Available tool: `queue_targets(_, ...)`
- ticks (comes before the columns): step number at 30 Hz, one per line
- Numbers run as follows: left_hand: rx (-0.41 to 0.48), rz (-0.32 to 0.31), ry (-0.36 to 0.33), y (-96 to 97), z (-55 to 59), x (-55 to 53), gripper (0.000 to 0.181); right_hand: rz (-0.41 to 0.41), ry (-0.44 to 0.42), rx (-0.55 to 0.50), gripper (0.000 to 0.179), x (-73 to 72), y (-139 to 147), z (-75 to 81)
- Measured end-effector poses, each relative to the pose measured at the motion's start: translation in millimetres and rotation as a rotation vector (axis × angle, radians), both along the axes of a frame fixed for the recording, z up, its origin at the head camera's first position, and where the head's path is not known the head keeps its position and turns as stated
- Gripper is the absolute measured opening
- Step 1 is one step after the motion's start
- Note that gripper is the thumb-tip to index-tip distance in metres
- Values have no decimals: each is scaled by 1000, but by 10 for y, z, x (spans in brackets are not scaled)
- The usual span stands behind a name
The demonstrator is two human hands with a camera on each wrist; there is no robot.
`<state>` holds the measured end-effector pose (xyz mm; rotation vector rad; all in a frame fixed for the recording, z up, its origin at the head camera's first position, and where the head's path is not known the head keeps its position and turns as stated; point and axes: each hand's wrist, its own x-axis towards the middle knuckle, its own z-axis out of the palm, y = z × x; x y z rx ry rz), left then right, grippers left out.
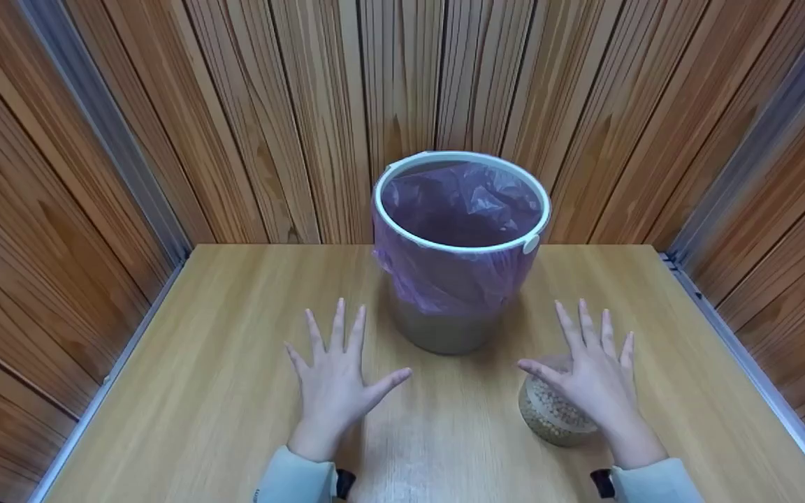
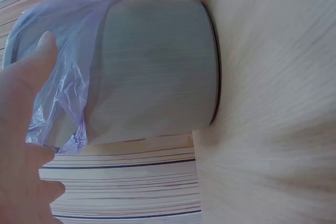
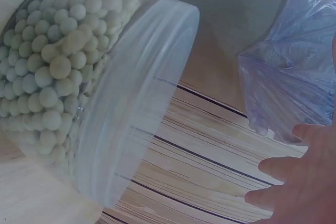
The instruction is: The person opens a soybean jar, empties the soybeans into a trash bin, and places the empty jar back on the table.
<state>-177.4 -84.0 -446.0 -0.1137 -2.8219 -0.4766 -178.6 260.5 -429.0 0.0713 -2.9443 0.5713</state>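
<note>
Both hands are spread with straight fingers and hold nothing. The left hand (image 1: pixel 336 388) hovers over the table, left of and in front of a trash bin (image 1: pixel 444 332). Over the bin's white rim (image 1: pixel 462 246) is folded a purple plastic bag (image 1: pixel 444 279), which also lines the inside. My right hand (image 1: pixel 598 381) is above a clear jar (image 1: pixel 560 419) and partly hides it in the head view. In the right wrist view, small round pale beads (image 3: pixel 44 72) fill much of the jar, below its translucent upper band (image 3: pixel 139 98). Whether a lid covers the jar I cannot tell.
The wooden table (image 1: pixel 200 391) is bounded by wood-panelled walls (image 1: pixel 402 84) at the back and sides. Metal strips (image 1: pixel 109 377) run along the table's side edges. The bin stands close to the back wall, and the jar sits in front of it to the right.
</note>
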Motion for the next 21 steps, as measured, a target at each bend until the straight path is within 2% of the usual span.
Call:
queue_targets(4,111,-21,12,27,-43,16,109,-11,-32,-76,108,24,51,-25)
queue_targets(11,273,-35,51,66,-195,38,108,-34,-95,-225,102,63,155,-117)
queue_targets(21,464,-94,28,174,-324,115,105,-50,-136,-331,99,114,274,-305)
